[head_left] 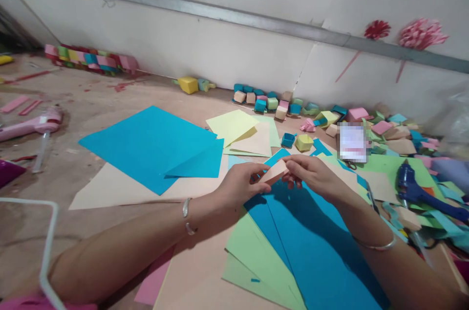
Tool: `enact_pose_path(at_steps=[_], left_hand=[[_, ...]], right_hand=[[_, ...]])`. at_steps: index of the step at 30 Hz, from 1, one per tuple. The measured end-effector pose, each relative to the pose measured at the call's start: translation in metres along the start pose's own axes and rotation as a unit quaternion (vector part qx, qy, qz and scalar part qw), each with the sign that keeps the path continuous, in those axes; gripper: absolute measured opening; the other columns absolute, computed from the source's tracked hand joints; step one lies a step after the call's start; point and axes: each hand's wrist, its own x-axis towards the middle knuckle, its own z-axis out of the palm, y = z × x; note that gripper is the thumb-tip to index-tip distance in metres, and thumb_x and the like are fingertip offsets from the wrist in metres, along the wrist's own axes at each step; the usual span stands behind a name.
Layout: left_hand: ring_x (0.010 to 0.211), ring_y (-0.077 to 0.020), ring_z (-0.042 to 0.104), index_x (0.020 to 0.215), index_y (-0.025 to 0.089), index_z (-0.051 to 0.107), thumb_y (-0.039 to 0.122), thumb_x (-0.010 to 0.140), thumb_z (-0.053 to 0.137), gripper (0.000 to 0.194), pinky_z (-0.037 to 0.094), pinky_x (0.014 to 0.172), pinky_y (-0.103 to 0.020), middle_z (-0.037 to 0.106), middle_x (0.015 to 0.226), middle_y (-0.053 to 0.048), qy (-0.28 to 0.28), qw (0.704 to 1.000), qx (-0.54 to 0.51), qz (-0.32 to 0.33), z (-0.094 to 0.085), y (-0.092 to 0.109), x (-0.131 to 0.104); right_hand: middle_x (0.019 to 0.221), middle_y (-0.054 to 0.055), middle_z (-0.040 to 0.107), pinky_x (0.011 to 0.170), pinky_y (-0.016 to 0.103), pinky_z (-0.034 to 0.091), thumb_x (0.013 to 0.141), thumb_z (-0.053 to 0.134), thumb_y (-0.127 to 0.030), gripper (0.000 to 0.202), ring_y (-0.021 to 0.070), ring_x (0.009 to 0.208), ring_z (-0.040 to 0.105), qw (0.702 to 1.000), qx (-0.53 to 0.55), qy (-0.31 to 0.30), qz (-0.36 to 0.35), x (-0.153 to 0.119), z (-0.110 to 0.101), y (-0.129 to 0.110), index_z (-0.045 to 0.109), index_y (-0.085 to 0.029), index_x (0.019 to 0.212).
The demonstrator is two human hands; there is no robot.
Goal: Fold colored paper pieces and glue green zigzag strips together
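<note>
A small folded piece of peach paper is held between my two hands above the work surface. My left hand grips its near left end between thumb and fingers. At the far right end, my right hand pinches it with thumb and fingertips. Below the hands lie large blue paper sheets, with light green sheets partly under them. Just beyond my hands stand a small blue paper box and a pale yellow paper box.
A blue glue gun rests among paper scraps at the right; a pink glue gun lies at the left. Large blue paper covers the left middle. Several small paper boxes line the wall. A white bent rod rises at the lower left.
</note>
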Motion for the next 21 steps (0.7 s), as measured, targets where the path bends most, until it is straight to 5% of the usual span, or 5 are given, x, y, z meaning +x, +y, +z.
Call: enact_pose_path(at_steps=[7,10,13,17,21], left_hand=[[0.067,-0.0144,0.053,0.088,0.014,0.069,0.042,0.088,0.058,0.031,0.038,0.057,-0.023,0.063,0.078,-0.005,-0.008,0.99,-0.138,-0.031,0.0,-0.001,0.001],[0.063,-0.014,0.051,0.088,0.011,0.068,0.042,0.084,0.062,0.032,0.038,0.054,-0.025,0.06,0.076,-0.006,-0.046,0.968,-0.236,-0.068,0.001,-0.001,0.0],[0.059,-0.012,0.047,0.085,0.01,0.066,0.039,0.081,0.067,0.029,0.036,0.052,-0.026,0.058,0.072,-0.005,-0.058,0.949,-0.3,-0.081,0.002,-0.003,-0.001],[0.058,-0.0094,0.043,0.074,0.013,0.062,0.034,0.077,0.072,0.023,0.033,0.051,-0.024,0.054,0.067,-0.001,-0.024,0.956,-0.287,-0.06,0.003,-0.004,-0.001],[0.059,-0.0106,0.048,0.065,0.014,0.059,0.028,0.074,0.072,0.021,0.036,0.052,-0.023,0.057,0.063,-0.001,0.011,0.966,-0.255,-0.03,0.004,0.001,-0.002]], right_hand=[[0.076,0.002,0.067,0.063,0.028,0.05,0.084,0.06,-0.029,0.03,0.0144,0.067,0.062,0.996,-0.011,0.075,-0.044,0.003,0.002,0.004,0.067,-0.016,0.11],[0.073,-0.001,0.065,0.061,0.028,0.05,0.085,0.061,-0.031,0.048,0.0138,0.065,0.06,0.996,-0.008,0.073,-0.054,0.003,0.004,0.006,0.058,-0.019,0.131],[0.092,0.003,0.071,0.063,0.028,0.053,0.087,0.062,-0.037,0.039,0.013,0.068,0.06,0.995,-0.005,0.07,-0.068,0.001,0.005,0.003,0.066,-0.023,0.123],[0.1,0.006,0.071,0.07,0.03,0.057,0.089,0.059,-0.039,0.024,0.0166,0.079,0.066,0.994,-0.034,0.075,-0.074,0.0,0.008,-0.002,0.071,-0.021,0.099],[0.127,0.011,0.059,0.091,0.042,0.055,0.081,0.069,-0.04,0.044,0.0273,0.114,0.059,0.978,-0.146,0.076,-0.129,-0.005,0.02,0.0,0.059,-0.023,0.12]])
